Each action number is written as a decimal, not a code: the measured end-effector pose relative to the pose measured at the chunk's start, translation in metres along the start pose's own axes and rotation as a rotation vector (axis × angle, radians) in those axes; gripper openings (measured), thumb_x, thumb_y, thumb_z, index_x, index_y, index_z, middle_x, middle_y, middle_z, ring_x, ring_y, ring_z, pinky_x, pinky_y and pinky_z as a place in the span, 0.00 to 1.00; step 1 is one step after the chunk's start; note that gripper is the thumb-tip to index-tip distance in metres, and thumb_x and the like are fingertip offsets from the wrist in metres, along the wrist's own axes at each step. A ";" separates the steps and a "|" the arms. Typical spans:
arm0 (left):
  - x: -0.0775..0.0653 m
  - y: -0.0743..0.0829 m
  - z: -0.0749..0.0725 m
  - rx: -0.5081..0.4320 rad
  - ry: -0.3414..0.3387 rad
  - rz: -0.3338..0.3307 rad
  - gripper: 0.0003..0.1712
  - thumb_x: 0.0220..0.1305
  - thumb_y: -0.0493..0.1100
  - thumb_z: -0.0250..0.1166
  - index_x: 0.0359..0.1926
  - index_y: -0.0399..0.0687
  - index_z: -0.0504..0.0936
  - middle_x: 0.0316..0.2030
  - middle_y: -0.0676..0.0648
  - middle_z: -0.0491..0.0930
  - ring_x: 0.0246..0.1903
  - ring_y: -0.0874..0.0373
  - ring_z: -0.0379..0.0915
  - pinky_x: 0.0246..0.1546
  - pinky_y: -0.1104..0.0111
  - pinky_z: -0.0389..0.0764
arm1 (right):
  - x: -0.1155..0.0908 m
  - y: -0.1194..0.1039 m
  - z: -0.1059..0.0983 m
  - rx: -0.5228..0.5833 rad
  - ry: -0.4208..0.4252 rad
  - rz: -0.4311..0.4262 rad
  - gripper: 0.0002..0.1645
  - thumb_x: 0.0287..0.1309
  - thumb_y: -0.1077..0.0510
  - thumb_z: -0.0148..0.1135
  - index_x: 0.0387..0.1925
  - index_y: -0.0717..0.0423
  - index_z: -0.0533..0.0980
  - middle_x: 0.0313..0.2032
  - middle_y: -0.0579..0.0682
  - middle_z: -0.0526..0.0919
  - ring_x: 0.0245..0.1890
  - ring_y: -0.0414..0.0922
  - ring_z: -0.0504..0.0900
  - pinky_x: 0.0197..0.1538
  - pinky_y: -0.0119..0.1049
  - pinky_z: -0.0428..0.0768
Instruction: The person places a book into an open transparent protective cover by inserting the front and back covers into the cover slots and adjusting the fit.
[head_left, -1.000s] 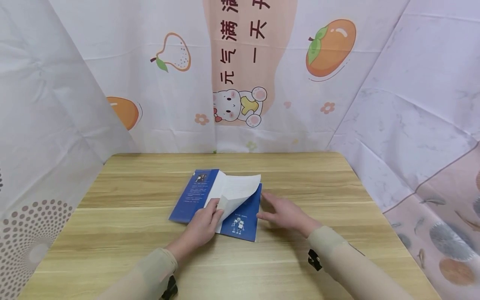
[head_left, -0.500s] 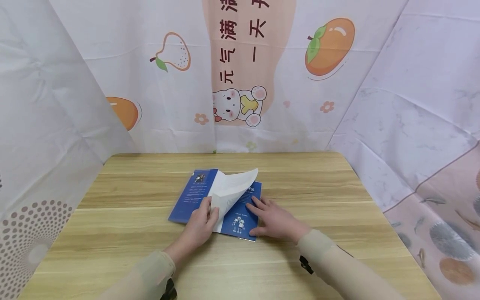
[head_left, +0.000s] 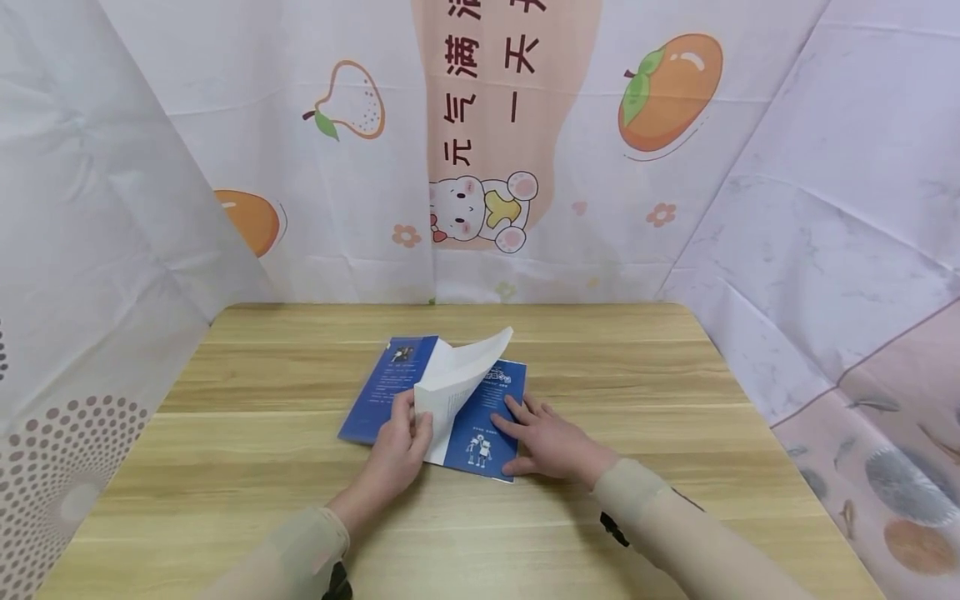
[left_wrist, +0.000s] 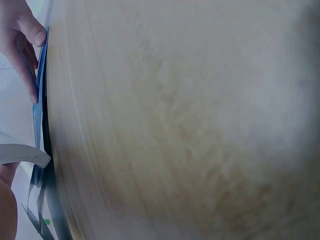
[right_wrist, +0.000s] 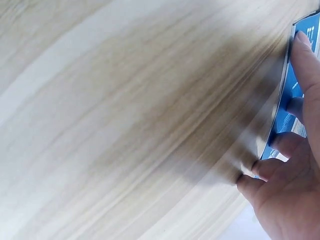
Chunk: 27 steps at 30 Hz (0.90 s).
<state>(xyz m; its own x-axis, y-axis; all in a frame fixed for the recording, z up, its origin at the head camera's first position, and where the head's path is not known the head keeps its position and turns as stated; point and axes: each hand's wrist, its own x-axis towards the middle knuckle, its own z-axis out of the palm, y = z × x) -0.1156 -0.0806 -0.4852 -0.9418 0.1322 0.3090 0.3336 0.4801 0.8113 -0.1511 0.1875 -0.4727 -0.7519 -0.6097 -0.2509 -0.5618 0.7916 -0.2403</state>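
Note:
A blue-covered book (head_left: 384, 400) lies spread on the wooden table, its left cover flat with a small photo and white print. My left hand (head_left: 397, 446) pinches a bundle of white pages (head_left: 450, 379) between thumb and fingers, and they curl up away from the right side. Under the raised pages shows a blue right-hand side (head_left: 480, 433) with two white cartoon figures. Fingers spread, my right hand (head_left: 553, 442) rests on that side's outer edge. In the right wrist view, the thumb and some fingertips lie on the blue surface, others at its edge.
The wooden table (head_left: 637, 375) extends around the book on all sides. White printed cloth (head_left: 360, 208) hangs behind it, with more cloth at left and right. A dark strap piece (head_left: 613, 529) hangs beneath the right sleeve.
My right hand has moved left from beside the book onto its right edge. My left hand has lifted the pages higher and leftward, uncovering more of the blue side.

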 end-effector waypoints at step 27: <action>0.004 0.004 -0.017 0.196 0.184 0.196 0.29 0.64 0.25 0.60 0.61 0.57 0.79 0.64 0.35 0.66 0.41 0.49 0.76 0.34 0.67 0.79 | 0.001 0.000 0.002 -0.027 -0.016 0.018 0.50 0.62 0.29 0.60 0.78 0.44 0.61 0.79 0.59 0.53 0.78 0.66 0.48 0.75 0.61 0.57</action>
<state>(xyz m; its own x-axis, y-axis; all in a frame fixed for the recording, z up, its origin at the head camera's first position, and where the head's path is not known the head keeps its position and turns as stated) -0.1171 -0.0930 -0.4721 -0.8314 0.0880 0.5486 0.4763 0.6214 0.6221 -0.1514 0.1867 -0.4754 -0.7564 -0.5957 -0.2702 -0.5573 0.8032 -0.2106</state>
